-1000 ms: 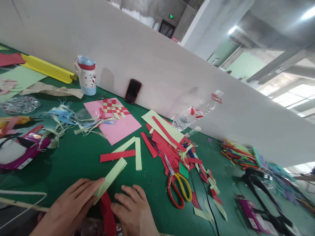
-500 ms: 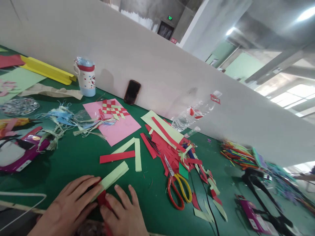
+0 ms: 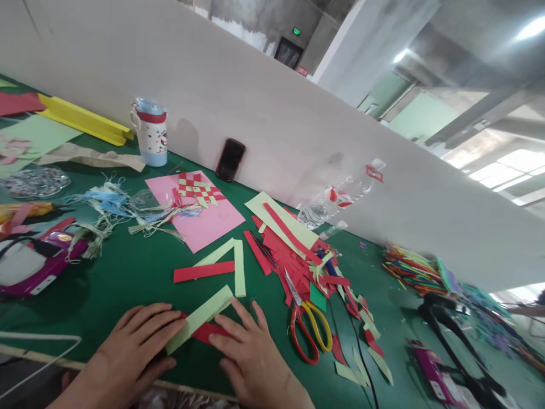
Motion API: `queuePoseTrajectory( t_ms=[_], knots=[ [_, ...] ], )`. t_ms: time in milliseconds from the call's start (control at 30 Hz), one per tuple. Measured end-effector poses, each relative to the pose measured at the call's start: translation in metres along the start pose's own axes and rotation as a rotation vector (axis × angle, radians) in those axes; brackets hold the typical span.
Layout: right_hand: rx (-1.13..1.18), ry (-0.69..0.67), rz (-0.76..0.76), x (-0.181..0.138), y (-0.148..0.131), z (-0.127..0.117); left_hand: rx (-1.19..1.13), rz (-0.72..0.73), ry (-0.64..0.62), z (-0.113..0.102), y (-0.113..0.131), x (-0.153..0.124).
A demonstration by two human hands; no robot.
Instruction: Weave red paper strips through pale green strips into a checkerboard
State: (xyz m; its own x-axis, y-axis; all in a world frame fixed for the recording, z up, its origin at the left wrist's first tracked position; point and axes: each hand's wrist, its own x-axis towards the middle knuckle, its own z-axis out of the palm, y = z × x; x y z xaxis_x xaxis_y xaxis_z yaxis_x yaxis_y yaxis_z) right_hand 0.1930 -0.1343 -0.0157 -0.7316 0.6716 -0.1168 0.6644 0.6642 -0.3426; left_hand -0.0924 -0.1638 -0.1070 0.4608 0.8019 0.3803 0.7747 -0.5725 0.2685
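Two paper strips cross near the table's front edge: a pale green paper strip (image 3: 205, 316) lies slanted over a red paper strip (image 3: 203, 333). At their left side, my left hand (image 3: 138, 341) holds the green strip's lower end between fingers and thumb. My right hand (image 3: 251, 346) has the red strip's right end between thumb and fingers, while a fingertip reaches the green strip's upper end. Just beyond them, a folded pale green strip (image 3: 239, 270) and another red strip (image 3: 204, 271) form an angular shape. Red-and-yellow-handled scissors (image 3: 307, 324) lie to the right.
Red paper cuttings (image 3: 289, 264) are heaped mid-table. Behind stand a cup (image 3: 152, 136), a phone (image 3: 230, 159) and a tilted plastic bottle (image 3: 336, 199) by the partition. A woven red-and-green piece (image 3: 198, 189) rests on pink paper (image 3: 208, 227). Tassels (image 3: 106, 201) lie left.
My right hand has moved right and up, pulling the red strip's end out to the right. The red strip now lies crosswise beneath the green one.
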Motion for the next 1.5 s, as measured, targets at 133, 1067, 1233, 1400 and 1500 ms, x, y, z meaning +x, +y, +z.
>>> queuePoseTrajectory(
  t_ms=[133, 1067, 1233, 1400, 1500],
  knots=[
    [0.065, 0.088, -0.004, 0.007, -0.003, -0.007, -0.019, -0.033, -0.055, -0.006, 0.001, 0.0],
    [-0.083, 0.136, 0.017, 0.035, 0.016, 0.032, 0.057, 0.097, -0.013, -0.006, 0.014, 0.016],
    [-0.125, 0.152, 0.071, 0.031, 0.026, 0.026, 0.109, 0.103, -0.017, -0.009, 0.02, 0.004],
    [-0.122, 0.142, 0.045, 0.031, 0.015, 0.021, 0.196, 0.221, 0.02, -0.015, 0.01, 0.009],
    [-0.096, 0.153, -0.017, 0.032, 0.001, 0.025, 0.258, 0.282, 0.034, -0.018, 0.006, 0.011]
  ],
)
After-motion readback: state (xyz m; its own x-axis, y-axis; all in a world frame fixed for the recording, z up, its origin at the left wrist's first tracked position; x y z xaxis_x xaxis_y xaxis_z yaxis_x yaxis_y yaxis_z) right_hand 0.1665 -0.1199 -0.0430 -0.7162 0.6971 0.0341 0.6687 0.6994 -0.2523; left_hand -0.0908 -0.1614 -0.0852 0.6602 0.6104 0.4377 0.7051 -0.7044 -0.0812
